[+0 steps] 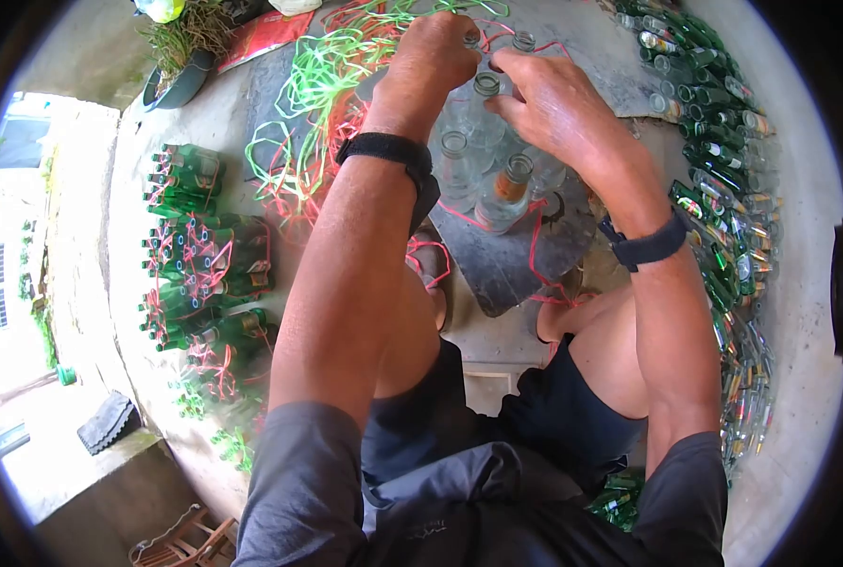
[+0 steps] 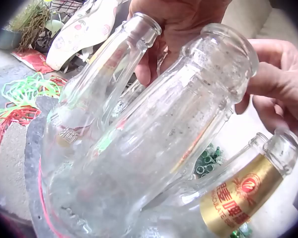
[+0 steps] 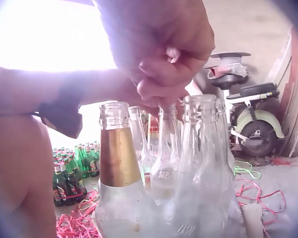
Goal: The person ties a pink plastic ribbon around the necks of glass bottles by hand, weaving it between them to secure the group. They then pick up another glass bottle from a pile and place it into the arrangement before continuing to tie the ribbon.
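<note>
Several clear glass bottles [image 1: 485,123] stand upright in a tight cluster on a dark slab [image 1: 483,269], red twine [image 1: 536,241] around their bases. A gold label wraps the neck of the nearest bottle [image 2: 243,193]. My left hand [image 1: 429,66] reaches to the far side of the cluster, its fingers around a bottle neck [image 1: 471,42]. Opposite it, my right hand [image 1: 563,104] has its thumb and fingers curled in among the necks; I cannot tell what they grip. In the right wrist view, curled fingers [image 3: 161,84] cover one bottle's mouth.
Tangled green and red twine [image 1: 317,99] lies left of the slab. Tied bundles of green bottles [image 1: 204,255] stand farther left. Many loose bottles [image 1: 714,142] line the right wall. A potted plant [image 1: 180,71] sits at the back left, and a scooter [image 3: 256,126] stands beyond the cluster.
</note>
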`<act>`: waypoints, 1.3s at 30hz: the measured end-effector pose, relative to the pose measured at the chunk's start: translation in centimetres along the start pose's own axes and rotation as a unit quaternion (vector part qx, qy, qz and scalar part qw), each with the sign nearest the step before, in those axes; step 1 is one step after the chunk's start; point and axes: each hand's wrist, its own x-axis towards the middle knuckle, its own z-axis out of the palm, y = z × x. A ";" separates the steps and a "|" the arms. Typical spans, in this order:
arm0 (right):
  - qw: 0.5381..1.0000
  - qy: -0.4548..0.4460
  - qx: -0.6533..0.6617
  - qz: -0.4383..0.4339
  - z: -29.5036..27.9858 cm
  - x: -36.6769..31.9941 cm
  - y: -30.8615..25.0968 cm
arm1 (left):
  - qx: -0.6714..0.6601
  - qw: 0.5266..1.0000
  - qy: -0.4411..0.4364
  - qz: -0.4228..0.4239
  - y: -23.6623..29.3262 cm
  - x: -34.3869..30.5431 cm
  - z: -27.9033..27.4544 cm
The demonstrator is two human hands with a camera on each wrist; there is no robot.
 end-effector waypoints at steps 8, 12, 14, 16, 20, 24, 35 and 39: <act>1.000 -0.028 -0.008 0.008 2.1 1.6 0.3 | 0.055 0.997 0.011 0.047 0.5 0.0 -0.4; 0.999 -0.035 -0.020 0.016 2.6 1.9 0.6 | 0.040 0.997 0.035 0.064 0.0 0.1 0.1; 0.999 -0.026 -0.024 0.020 2.7 1.9 0.7 | 0.059 0.997 0.027 0.052 0.1 0.3 0.2; 0.999 -0.019 -0.026 0.024 2.7 1.7 0.6 | 0.072 0.997 0.011 0.027 0.2 0.5 0.3; 0.998 -0.038 -0.024 0.041 2.0 2.0 0.2 | 0.083 0.995 0.017 0.042 -0.5 0.9 0.4; 0.997 -0.062 -0.028 0.045 1.2 1.8 -0.3 | 0.084 0.995 0.020 0.040 -0.4 1.1 0.5; 0.994 -0.102 -0.029 0.040 0.5 1.3 -0.7 | 0.096 0.995 0.026 0.023 -0.6 1.5 1.2; 0.996 -0.084 -0.035 0.023 0.8 1.1 -0.3 | 0.102 0.994 0.022 0.011 -0.4 1.6 1.0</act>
